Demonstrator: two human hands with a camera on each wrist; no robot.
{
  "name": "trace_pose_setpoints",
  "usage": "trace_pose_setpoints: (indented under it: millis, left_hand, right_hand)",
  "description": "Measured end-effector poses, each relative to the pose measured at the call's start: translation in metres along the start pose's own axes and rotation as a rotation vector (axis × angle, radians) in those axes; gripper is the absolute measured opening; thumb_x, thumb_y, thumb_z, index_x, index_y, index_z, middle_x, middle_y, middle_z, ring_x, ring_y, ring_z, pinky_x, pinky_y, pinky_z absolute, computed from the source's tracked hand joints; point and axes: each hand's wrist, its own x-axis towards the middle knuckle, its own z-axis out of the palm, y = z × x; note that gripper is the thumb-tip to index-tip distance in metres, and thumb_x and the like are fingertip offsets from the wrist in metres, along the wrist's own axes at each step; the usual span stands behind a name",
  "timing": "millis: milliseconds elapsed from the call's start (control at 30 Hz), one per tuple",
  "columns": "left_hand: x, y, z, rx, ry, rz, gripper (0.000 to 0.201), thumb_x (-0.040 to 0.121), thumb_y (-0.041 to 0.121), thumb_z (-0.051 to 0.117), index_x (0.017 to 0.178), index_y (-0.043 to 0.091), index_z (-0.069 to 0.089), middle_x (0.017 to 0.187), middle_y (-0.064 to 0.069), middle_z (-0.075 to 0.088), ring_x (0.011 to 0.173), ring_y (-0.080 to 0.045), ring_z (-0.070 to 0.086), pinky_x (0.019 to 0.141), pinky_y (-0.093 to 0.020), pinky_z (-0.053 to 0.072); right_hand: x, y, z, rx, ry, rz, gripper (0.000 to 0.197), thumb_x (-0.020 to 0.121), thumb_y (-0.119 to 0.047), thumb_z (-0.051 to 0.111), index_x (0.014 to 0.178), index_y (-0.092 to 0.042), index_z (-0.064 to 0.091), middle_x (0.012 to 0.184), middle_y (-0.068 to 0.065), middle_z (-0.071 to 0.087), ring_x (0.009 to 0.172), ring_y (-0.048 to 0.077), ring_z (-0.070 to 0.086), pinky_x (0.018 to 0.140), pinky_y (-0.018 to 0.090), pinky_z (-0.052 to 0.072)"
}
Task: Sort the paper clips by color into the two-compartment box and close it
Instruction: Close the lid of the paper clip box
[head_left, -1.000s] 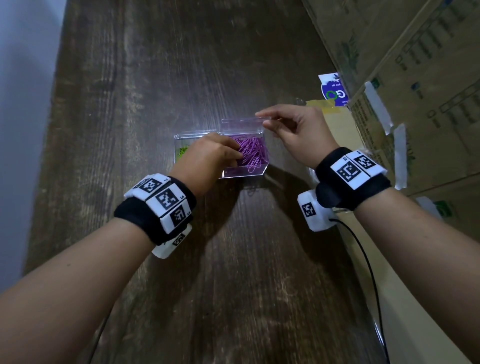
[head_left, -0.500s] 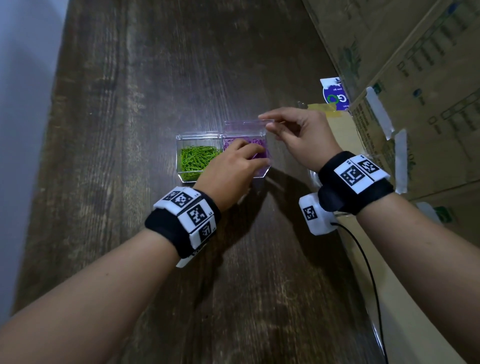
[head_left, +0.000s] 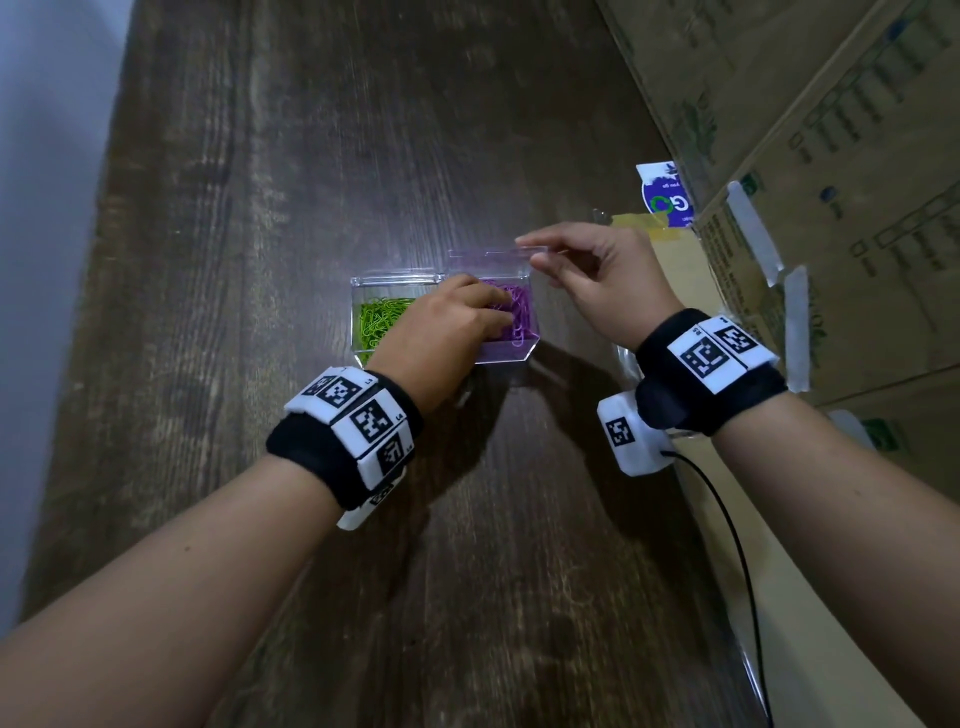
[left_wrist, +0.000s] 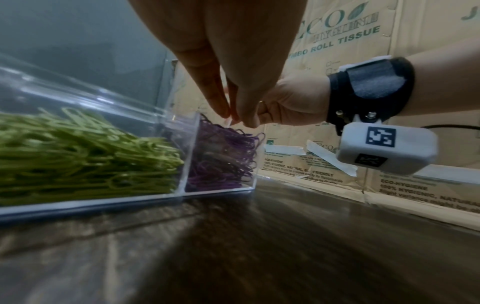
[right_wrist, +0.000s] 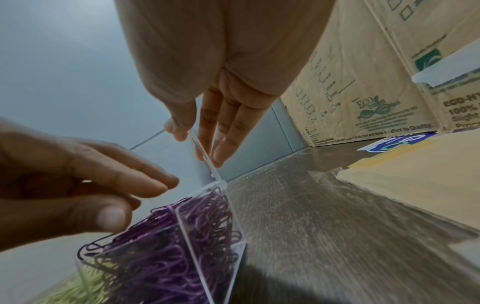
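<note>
A clear two-compartment box (head_left: 395, 280) sits on the dark wooden table. Green paper clips (head_left: 382, 319) (left_wrist: 78, 154) fill its left compartment and purple paper clips (head_left: 519, 317) (right_wrist: 168, 246) its right one. My left hand (head_left: 496, 312) (right_wrist: 135, 197) reaches over the purple compartment, its nearly straight fingers lying on the purple pile. My right hand (head_left: 530, 254) (right_wrist: 192, 139) pinches the top edge of the right compartment's clear lid (head_left: 483, 254) (right_wrist: 205, 158), which stands roughly upright on its hinge at the back.
Stacked cardboard cartons (head_left: 831, 156) wall off the right side. A blue and white label (head_left: 665, 195) and a flat yellowish board (head_left: 675, 270) lie beside them, close to my right hand. The table's left edge (head_left: 104, 260) borders a pale wall.
My left hand has slid right off the green compartment, uncovering the green clips, and now lies on the purple pile. My right hand has kept its pinch on the lid.
</note>
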Motion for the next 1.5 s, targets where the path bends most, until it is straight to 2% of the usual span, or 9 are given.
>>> trace_pose_setpoints:
  millis: [200, 367, 467, 767, 933, 1000, 1133, 1300, 1500]
  left_hand:
    - [0.003, 0.018, 0.019, -0.025, 0.061, 0.086, 0.013, 0.081, 0.016, 0.068, 0.092, 0.010, 0.072, 0.093, -0.006, 0.067, 0.090, -0.026, 0.059, 0.068, -0.038, 0.055]
    - [0.008, 0.011, 0.025, -0.012, 0.081, 0.073, 0.005, 0.079, 0.006, 0.068, 0.082, 0.007, 0.072, 0.085, -0.006, 0.068, 0.082, -0.025, 0.060, 0.061, -0.040, 0.054]
    - [0.007, 0.007, 0.022, -0.013, 0.095, 0.095, 0.005, 0.076, 0.005, 0.071, 0.081, 0.007, 0.071, 0.085, -0.006, 0.069, 0.081, -0.025, 0.061, 0.062, -0.035, 0.054]
    - [0.004, 0.005, 0.014, 0.046, 0.119, 0.005, 0.004, 0.079, 0.003, 0.067, 0.081, 0.004, 0.063, 0.084, -0.013, 0.059, 0.078, -0.029, 0.053, 0.063, -0.036, 0.045]
    - [0.001, 0.010, 0.011, -0.233, 0.190, -0.196, 0.001, 0.083, 0.007, 0.062, 0.083, 0.007, 0.063, 0.083, -0.002, 0.054, 0.079, -0.017, 0.048, 0.070, -0.022, 0.035]
    - [-0.001, 0.011, 0.011, -0.326, 0.207, -0.261, 0.001, 0.084, 0.011, 0.063, 0.084, 0.010, 0.063, 0.081, 0.002, 0.054, 0.077, -0.012, 0.048, 0.070, -0.020, 0.035]
    - [-0.004, 0.011, 0.013, -0.389, 0.268, -0.369, 0.001, 0.083, 0.010, 0.062, 0.082, 0.010, 0.062, 0.079, -0.003, 0.062, 0.072, -0.012, 0.052, 0.068, -0.020, 0.040]
    - [-0.006, 0.008, 0.013, -0.198, 0.249, -0.398, 0.003, 0.080, 0.010, 0.064, 0.077, 0.010, 0.064, 0.079, 0.001, 0.053, 0.081, -0.012, 0.044, 0.072, -0.015, 0.029]
    - [-0.006, 0.005, 0.010, -0.185, 0.185, -0.335, 0.007, 0.079, 0.009, 0.070, 0.084, 0.006, 0.073, 0.086, -0.007, 0.062, 0.085, -0.021, 0.056, 0.073, -0.029, 0.046]
  right_hand:
    - [0.002, 0.000, -0.001, 0.007, -0.005, 0.000, 0.019, 0.090, -0.018, 0.062, 0.108, -0.022, 0.070, 0.094, -0.004, 0.071, 0.077, 0.001, 0.062, 0.075, 0.032, 0.056]
    - [0.003, 0.000, -0.001, 0.029, -0.010, 0.006, 0.020, 0.090, -0.017, 0.063, 0.107, -0.021, 0.070, 0.092, -0.006, 0.070, 0.075, -0.001, 0.060, 0.073, 0.024, 0.053]
    - [0.003, 0.001, 0.000, 0.035, -0.007, 0.006, 0.020, 0.090, -0.017, 0.063, 0.107, -0.021, 0.070, 0.091, -0.009, 0.069, 0.074, -0.003, 0.059, 0.072, 0.021, 0.049]
    - [0.004, 0.002, 0.000, 0.018, -0.002, 0.002, 0.020, 0.090, -0.020, 0.062, 0.108, -0.025, 0.069, 0.092, -0.002, 0.071, 0.074, 0.000, 0.060, 0.074, 0.034, 0.056]
    - [0.004, 0.003, 0.000, 0.014, -0.002, -0.008, 0.020, 0.090, -0.023, 0.062, 0.108, -0.026, 0.069, 0.095, -0.002, 0.072, 0.081, 0.005, 0.064, 0.076, 0.041, 0.056]
    - [0.004, 0.003, -0.001, 0.010, -0.003, -0.006, 0.020, 0.090, -0.024, 0.062, 0.109, -0.026, 0.069, 0.096, -0.002, 0.072, 0.083, 0.007, 0.065, 0.076, 0.042, 0.057]
    - [0.004, 0.002, -0.001, 0.010, -0.008, 0.001, 0.020, 0.090, -0.023, 0.062, 0.109, -0.026, 0.069, 0.096, -0.002, 0.072, 0.084, 0.007, 0.066, 0.077, 0.040, 0.057]
    - [0.004, 0.002, -0.002, -0.004, -0.014, 0.007, 0.020, 0.091, -0.022, 0.062, 0.109, -0.025, 0.069, 0.096, -0.004, 0.072, 0.082, 0.004, 0.064, 0.076, 0.037, 0.057]
    - [0.003, 0.000, -0.002, 0.004, -0.011, -0.001, 0.021, 0.090, -0.020, 0.062, 0.109, -0.025, 0.069, 0.095, -0.003, 0.072, 0.078, 0.000, 0.063, 0.075, 0.034, 0.057]
